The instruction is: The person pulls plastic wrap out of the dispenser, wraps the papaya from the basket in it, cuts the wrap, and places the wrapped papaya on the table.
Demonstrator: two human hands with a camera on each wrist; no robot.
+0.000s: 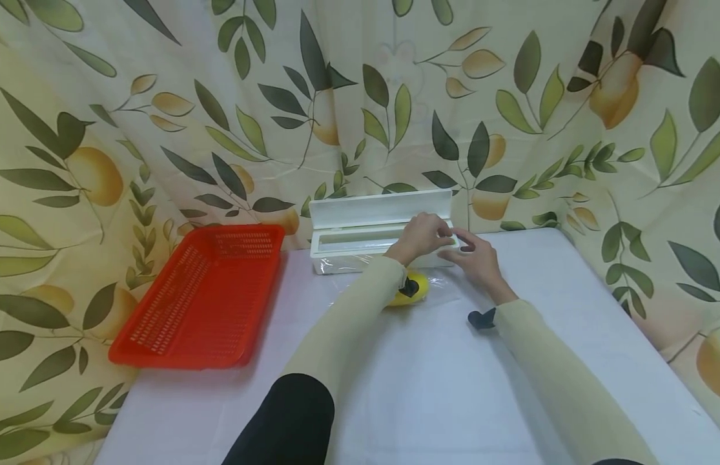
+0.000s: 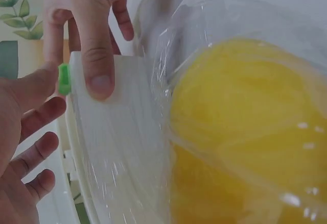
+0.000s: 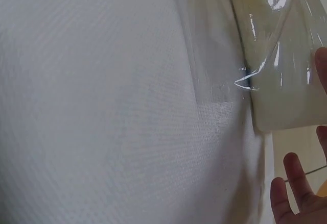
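Note:
A white cling film dispenser (image 1: 350, 263) lies on the table with its lid (image 1: 377, 210) raised and clear film (image 2: 120, 147) hanging over its front. My left hand (image 1: 420, 237) reaches over its right part, a fingertip touching a small green slider (image 2: 64, 79) on the rim, other fingers loosely bent. At the dispenser's right end, my right hand (image 1: 478, 261) grips it, thumb (image 2: 98, 76) pressed on the film-covered front. A rounded yellow thing (image 2: 230, 96) sits before the dispenser beneath clear film; my left wrist partly hides it in the head view.
To the left, a red plastic basket (image 1: 211, 300) with perforated sides sits at the table's edge. The white tablecloth (image 1: 420, 381) spreads in front of the dispenser. Behind everything hangs a leaf-and-fruit patterned curtain (image 1: 360, 97).

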